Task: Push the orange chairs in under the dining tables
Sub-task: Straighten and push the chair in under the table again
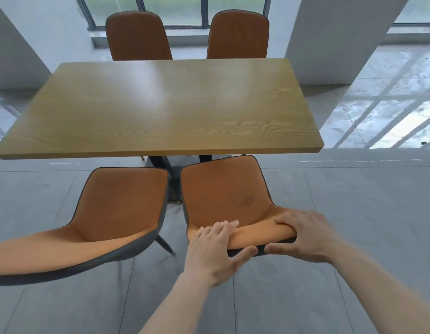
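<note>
Wood-grain satin table, matt orange upholstered chairs

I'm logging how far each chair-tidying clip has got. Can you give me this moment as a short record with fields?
table: wooden dining table, top bare
far chairs: two orange chairs behind the far edge, backrests showing above it
near right chair: orange chair, front of seat just at the table's near edge, not yet pushed in
near left chair: orange chair, standing out from the table, untouched
left hand: gripping the top of the near right chair's backrest
right hand: gripping the same backrest, further right
floor: grey tiles
</note>
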### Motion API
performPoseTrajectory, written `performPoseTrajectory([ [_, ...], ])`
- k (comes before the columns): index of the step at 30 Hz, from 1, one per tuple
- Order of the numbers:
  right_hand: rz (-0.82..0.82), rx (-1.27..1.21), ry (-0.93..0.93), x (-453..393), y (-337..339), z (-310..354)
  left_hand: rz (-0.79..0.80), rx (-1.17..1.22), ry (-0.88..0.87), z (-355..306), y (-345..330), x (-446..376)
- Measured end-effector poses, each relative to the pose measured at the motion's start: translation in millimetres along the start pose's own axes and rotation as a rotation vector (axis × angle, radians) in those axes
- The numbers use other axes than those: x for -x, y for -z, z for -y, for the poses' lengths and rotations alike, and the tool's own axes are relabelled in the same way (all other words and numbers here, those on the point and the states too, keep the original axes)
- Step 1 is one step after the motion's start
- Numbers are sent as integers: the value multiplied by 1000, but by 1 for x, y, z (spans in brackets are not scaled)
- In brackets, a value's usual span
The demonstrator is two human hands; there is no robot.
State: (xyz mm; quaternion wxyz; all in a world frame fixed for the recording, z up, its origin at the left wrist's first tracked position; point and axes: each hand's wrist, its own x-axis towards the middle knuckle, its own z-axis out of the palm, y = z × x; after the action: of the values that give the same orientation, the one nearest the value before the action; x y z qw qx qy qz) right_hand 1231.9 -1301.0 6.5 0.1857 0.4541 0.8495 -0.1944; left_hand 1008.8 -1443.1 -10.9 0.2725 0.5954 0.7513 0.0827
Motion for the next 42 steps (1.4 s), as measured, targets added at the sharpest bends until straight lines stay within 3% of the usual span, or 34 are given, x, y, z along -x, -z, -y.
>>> performPoseTrajectory([
  [15,-110,-20,-118,32,-24,49,99,-80,-27,27,17,14],
  [25,-81,-26,-191,57,-40,90,118,-114,-95,55,21,33],
  [42,-84,-42,-224,50,-53,87,126,-122,-103,61,22,31],
])
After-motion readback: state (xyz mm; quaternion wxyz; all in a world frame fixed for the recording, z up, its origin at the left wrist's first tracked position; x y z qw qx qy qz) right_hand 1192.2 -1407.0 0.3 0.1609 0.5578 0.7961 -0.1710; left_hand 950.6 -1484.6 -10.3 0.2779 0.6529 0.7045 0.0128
